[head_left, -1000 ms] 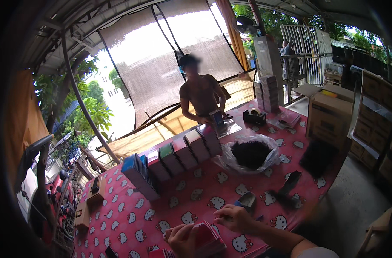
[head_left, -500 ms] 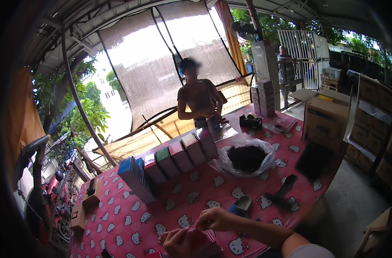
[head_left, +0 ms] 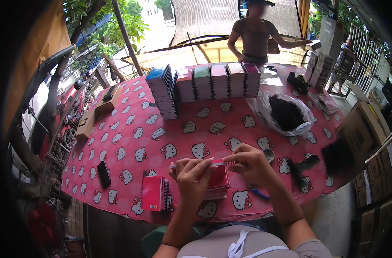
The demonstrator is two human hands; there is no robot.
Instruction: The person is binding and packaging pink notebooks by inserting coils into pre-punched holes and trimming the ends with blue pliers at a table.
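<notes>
My left hand (head_left: 194, 173) is closed around a red notebook (head_left: 219, 163), held up edge-on above the table. At the right end of its edge, my right hand (head_left: 250, 163) pinches a dark spiral coil (head_left: 233, 163) that sticks out past the covers. Just below my hands lies a pile of red covered pages (head_left: 218, 184). Left of it sits a small stack of red spiral-bound notebooks (head_left: 154, 193). A blue-handled tool (head_left: 260, 194), partly hidden by my right forearm, lies by my right wrist.
Spiral notebook stacks (head_left: 202, 84) line the far side of the pink patterned table (head_left: 131, 155). A plastic bag of black coils (head_left: 286, 112), a tape dispenser (head_left: 298, 81) and a phone (head_left: 104, 174) lie around. Across stands a co-worker (head_left: 257, 36). Cardboard boxes (head_left: 361, 129) are at right.
My view has tilted down and levelled. Both hands stay at the notebook and the coil. The co-worker's arm now stretches right, holding a small block-shaped thing above the tall stack.
</notes>
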